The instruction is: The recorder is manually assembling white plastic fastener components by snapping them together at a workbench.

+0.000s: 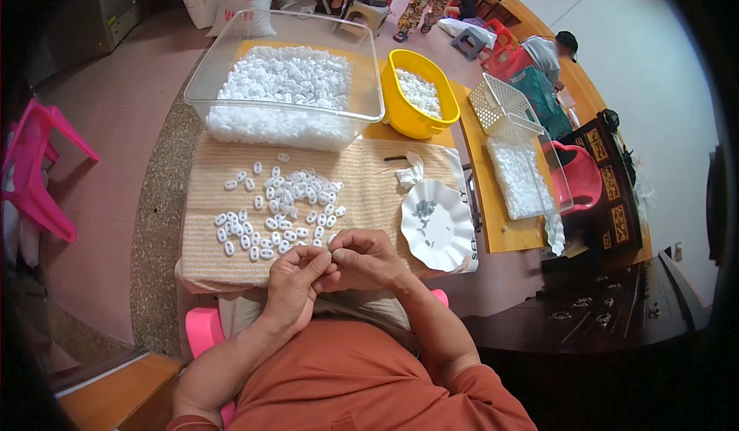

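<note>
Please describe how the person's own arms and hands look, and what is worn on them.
Both forearms are bare. The left hand and the right hand wear no gloves, and no ring, watch or bracelet shows. Short rust-orange sleeves of a T-shirt cover the upper arms at the lower edge.

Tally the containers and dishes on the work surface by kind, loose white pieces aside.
Clear plastic bin: 1
Yellow tub: 1
White lattice basket: 1
Clear tray of white pieces: 1
White scalloped dish: 1
Total: 5
</note>
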